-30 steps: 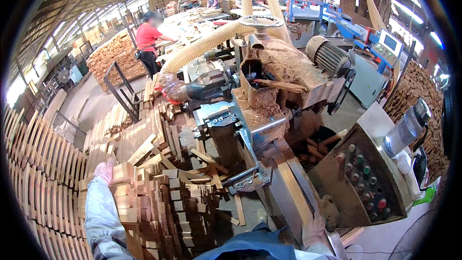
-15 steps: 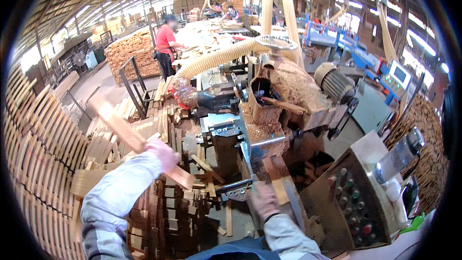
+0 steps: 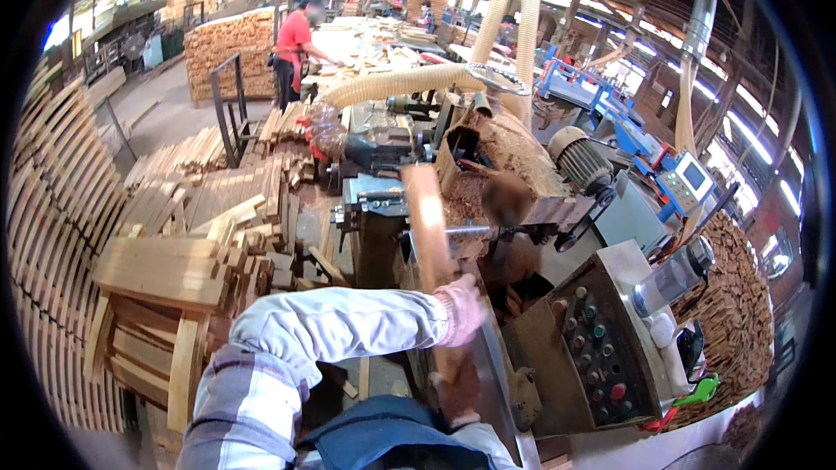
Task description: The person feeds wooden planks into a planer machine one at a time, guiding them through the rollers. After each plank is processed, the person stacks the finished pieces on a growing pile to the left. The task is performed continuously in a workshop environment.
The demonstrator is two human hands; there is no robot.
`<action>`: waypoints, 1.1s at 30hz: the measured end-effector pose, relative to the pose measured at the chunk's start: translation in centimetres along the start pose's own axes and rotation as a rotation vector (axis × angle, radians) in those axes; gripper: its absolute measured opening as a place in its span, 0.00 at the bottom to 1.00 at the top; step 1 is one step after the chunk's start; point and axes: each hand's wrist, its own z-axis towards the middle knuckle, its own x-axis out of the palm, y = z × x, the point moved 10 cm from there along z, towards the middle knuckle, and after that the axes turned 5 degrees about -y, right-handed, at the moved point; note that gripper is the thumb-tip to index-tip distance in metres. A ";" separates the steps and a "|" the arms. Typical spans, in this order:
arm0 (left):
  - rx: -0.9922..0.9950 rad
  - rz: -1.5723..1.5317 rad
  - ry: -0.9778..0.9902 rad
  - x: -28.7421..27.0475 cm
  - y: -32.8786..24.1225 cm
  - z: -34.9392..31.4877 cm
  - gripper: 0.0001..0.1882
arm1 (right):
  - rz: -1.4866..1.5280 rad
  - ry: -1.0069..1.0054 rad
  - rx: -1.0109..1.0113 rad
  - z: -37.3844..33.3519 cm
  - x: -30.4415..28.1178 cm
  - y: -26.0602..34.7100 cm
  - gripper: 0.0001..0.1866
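My left hand [image 3: 463, 310], in a pinkish glove, grips a wooden board [image 3: 427, 224] around its lower half. The board stands lengthwise over the woodworking machine's guide [image 3: 470, 231], its far end close to the blue metal clamp block [image 3: 373, 194]. At the board's near end is my right hand [image 3: 459, 393], low and in shadow. Its fingers are blurred and partly hidden, so I cannot make out whether they close on the wood. Sawdust [image 3: 522, 146] coats the machine housing just beyond.
Stacked wooden strips [image 3: 61, 270] and a pile of boards [image 3: 161, 270] lie to my left. A control box with push buttons [image 3: 601, 357] stands at the right. An electric motor [image 3: 579, 159] and ribbed hose [image 3: 401, 83] sit beyond. Farther off, a person in red [image 3: 294, 43] works at a table.
My left hand has swung the board from the left across to the machine, turning it lengthwise. My right hand has shifted slightly nearer and left. The whole view has turned a little.
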 end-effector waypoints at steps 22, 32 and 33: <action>-1.617 0.142 0.227 8.1 18.6 -60.8 0.19 | -0.670 -0.155 0.274 -14.5 -5.3 -23.3 0.44; -1.734 0.043 0.703 13.3 15.5 -65.7 0.46 | -0.401 -0.140 0.330 5.0 3.4 -19.9 0.44; -1.726 0.041 0.683 13.1 15.4 -65.2 0.46 | -0.423 -0.205 0.286 4.9 3.1 -19.4 0.43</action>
